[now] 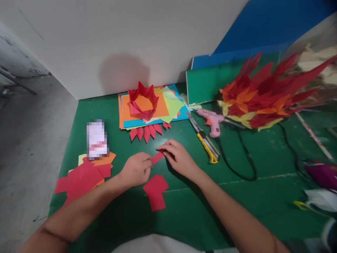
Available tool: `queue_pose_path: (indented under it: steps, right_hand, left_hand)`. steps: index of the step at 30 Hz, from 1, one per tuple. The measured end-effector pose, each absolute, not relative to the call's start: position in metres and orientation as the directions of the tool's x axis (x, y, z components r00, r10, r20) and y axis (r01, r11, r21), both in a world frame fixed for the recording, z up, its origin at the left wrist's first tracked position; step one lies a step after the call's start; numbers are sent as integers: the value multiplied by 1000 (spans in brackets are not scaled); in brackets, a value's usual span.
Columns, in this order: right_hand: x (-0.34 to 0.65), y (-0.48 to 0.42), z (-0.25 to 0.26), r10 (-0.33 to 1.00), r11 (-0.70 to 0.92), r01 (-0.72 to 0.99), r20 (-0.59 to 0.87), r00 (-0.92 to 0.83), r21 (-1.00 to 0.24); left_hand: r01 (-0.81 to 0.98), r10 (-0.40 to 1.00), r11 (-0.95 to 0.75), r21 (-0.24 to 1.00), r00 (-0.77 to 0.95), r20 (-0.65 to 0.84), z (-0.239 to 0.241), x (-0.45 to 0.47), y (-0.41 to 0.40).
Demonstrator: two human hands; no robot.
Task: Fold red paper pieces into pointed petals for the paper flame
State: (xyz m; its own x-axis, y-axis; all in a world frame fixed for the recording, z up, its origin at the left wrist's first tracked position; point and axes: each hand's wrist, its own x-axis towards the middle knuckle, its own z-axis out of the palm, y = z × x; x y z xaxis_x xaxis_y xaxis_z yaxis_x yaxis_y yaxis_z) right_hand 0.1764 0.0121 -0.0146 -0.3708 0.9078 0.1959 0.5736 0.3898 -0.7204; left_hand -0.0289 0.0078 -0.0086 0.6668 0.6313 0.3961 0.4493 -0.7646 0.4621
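A small folded strip of red paper (158,157) lies between my two hands, just above the green tabletop. My left hand (137,168) has its fingers curled in and pinches the strip's left end. The right hand (181,158) grips the other end between thumb and fingers. Just below them sit several loose red paper pieces (156,193), overlapping. Beyond my hands is a row of pointed red paper petals (146,132). Behind it, a ring of folded red paper points (143,109) stands on a stack of coloured sheets (164,117).
A yellow utility knife (207,146) and a pink glue gun (214,123) with a black cord lie to the right. Farther right is a red and orange paper flame shape (263,95). At left, a phone (97,140) rests by red paper sheets (84,175).
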Motion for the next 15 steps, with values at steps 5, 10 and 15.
queue_pose_path:
  steps: [5, 10, 15]
  right_hand:
    - [179, 11, -16, 865, 474, 569, 235, -443, -673]
    - [180, 9, -13, 850, 499, 586, 228, -475, -638]
    - [178, 9, -11, 817, 553, 542, 287, -500, -633]
  left_hand:
    - [475, 768, -613, 631, 547, 335, -7, -26, 12]
    - [516, 774, -596, 615, 572, 271, -9, -25, 11]
    - [524, 786, -568, 635, 575, 228, -13, -26, 12]
